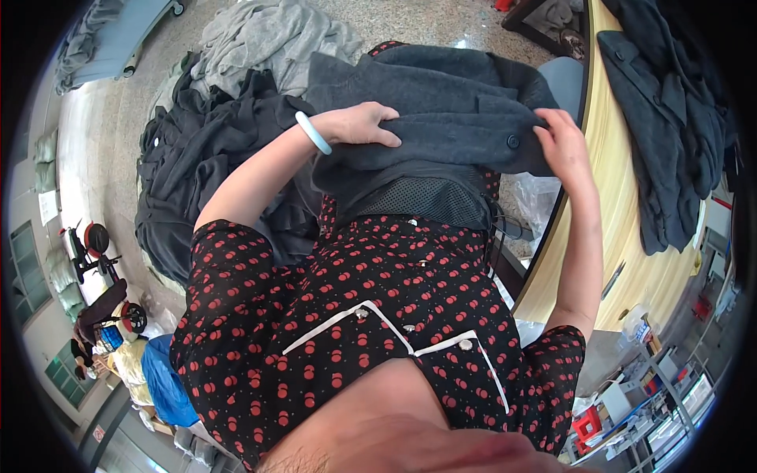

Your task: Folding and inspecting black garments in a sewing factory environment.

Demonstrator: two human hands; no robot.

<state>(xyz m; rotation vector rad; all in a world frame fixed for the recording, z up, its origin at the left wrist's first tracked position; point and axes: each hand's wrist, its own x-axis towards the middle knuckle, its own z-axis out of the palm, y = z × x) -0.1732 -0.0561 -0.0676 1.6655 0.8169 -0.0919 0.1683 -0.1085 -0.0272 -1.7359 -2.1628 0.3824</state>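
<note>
Spread across my lap is a dark grey jacket (441,130) of soft, knit-like cloth, with a dark button near its right end and what looks like a pocket flap above it. My left hand (364,126), a pale bangle on its wrist, grips the cloth left of the middle, thumb and fingers with fabric between them. At the jacket's right end, beside the button, my right hand (563,146) holds the edge between thumb and fingers. Parts of the fingertips of both hands are hidden by the cloth. A black mesh panel (430,197) lies below the jacket against my waist.
Dark garments (205,146) are heaped at my left, with light grey ones (268,47) behind them. On my right stands a wooden table (587,244) bearing another dark buttoned garment (666,134) and a pen (613,280). A blue-grey wheeled cart (130,35) is at far left.
</note>
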